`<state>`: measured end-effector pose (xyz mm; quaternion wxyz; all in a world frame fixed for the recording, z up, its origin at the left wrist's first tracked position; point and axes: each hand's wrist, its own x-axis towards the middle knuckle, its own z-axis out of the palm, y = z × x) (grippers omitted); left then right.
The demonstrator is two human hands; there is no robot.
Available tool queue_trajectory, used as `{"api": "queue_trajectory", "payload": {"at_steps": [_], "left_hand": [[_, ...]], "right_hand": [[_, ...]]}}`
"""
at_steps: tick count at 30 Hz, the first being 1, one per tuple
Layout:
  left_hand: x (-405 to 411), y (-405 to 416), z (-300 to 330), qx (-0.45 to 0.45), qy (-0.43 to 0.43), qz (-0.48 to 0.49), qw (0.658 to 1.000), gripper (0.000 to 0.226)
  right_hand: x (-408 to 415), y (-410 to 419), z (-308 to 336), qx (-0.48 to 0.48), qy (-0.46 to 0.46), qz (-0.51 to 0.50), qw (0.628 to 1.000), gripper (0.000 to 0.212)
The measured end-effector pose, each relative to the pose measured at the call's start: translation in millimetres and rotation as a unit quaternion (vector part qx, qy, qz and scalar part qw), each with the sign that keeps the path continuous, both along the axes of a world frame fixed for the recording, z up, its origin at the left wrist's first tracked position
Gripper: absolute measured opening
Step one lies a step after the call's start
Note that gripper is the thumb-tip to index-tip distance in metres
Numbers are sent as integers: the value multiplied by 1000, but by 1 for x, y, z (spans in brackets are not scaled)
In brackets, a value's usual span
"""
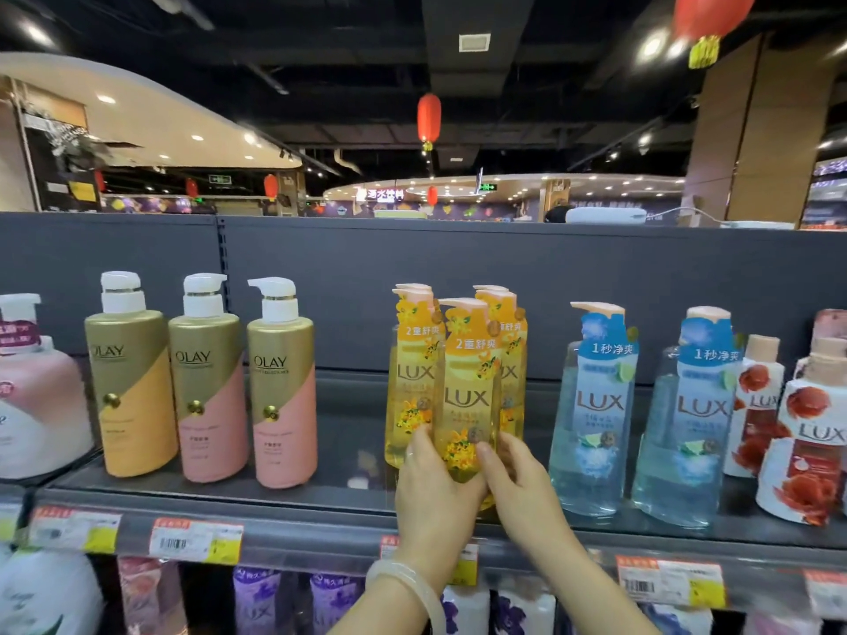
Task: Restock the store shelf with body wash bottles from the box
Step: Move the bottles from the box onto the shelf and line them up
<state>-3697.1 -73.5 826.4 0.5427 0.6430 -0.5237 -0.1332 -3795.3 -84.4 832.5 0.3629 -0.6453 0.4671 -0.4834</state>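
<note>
Front yellow bottle [467, 396] upright at the shelf [293, 497] edge, ahead of two like it, label out for shoppers. Left hand [433, 492] and right hand [515, 485] curled round its base, probably squaring it up. Box not visible.

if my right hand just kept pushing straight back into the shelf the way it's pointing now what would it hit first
Probably the rear yellow Lux pump bottle standing right behind the front yellow Lux pump bottle that your right hand and left hand hold. Past it is the grey shelf back panel. Depth is hard to judge here.
</note>
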Motion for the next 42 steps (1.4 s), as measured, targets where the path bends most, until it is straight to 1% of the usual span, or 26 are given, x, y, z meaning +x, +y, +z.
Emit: {"api": "queue_trajectory", "payload": {"at_steps": [2, 4, 5, 6, 7, 8, 9, 10, 11, 12, 14, 17, 19, 21, 24, 26, 27, 28, 29, 30, 31, 34, 38, 42], "left_hand": [[0, 1, 1, -5, 2, -16, 1000, 82], [2, 8, 1, -9, -19, -29, 999, 91], [5, 13, -1, -17, -32, -33, 999, 96], [11, 19, -2, -35, -36, -35, 998, 98], [19, 26, -4, -66, -33, -33, 997, 93], [29, 32, -5, -105, -22, -23, 994, 85], [42, 37, -8, -137, -4, -1, 991, 77], [54, 39, -11, -156, 20, 30, 987, 71], [68, 41, -13, -167, 44, 62, 983, 68], [80, 42, -15, -172, 66, 93, 978, 68], [104, 43, -15, -169, 98, 142, 970, 65], [135, 44, -8, -130, 88, 193, 969, 66], [150, 45, -2, -88, 87, 172, 977, 72], [165, 42, 1, -49, 81, 129, 987, 79], [173, 35, 1, 10, 34, 64, 997, 80], [175, 32, 3, 43, -6, 51, 998, 76], [176, 31, 3, 53, -22, 50, 997, 68], [177, 29, 5, 54, -35, 52, 997, 55], [178, 30, 7, 55, -40, 57, 996, 41], [178, 30, 9, 52, -40, 62, 996, 34], [178, 31, 9, 52, -41, 65, 996, 32], [179, 33, 7, 41, -43, 67, 996, 37], [179, 35, 3, 33, -40, 61, 997, 45], [173, 34, 2, 28, -32, 45, 998, 44]], "right_hand": [[-1, 0, 0, 10, -4, -1, 1000, 43], [-1, 6, 0, -19, -33, -26, 999, 39], [-1, 11, -2, -65, -41, -63, 995, 36], [-1, 17, -3, -134, -43, -106, 984, 30], [3, 25, -2, -215, -39, -137, 966, 23], [9, 32, 0, -287, -23, -141, 947, 17], [18, 38, 0, -335, 3, -123, 934, 14], [29, 43, 0, -360, 28, -92, 928, 16], [42, 46, -2, -362, 52, -55, 929, 20], [54, 48, -3, -347, 73, -19, 935, 25], [78, 50, -5, -288, 96, 31, 952, 35], [106, 39, -7, -198, 117, 46, 972, 45], [125, 30, -2, -139, 111, 49, 983, 53], [146, 22, 2, -66, 90, 65, 992, 64], [165, 8, 5, 7, 60, 72, 996, 78], [174, 1, 7, 29, 53, 97, 993, 83], [177, -1, 8, 40, 41, 118, 991, 83], [181, -1, 9, 48, 26, 140, 989, 80], [183, -2, 9, 49, 16, 152, 987, 75], [185, -2, 9, 45, 15, 151, 987, 72], [187, -3, 8, 40, 16, 141, 989, 70], [188, -5, 5, 43, 21, 121, 992, 67], [184, -2, 3, 25, 68, 92, 993, 61], [177, 2, 5, 22, 52, 89, 994, 59]]}}
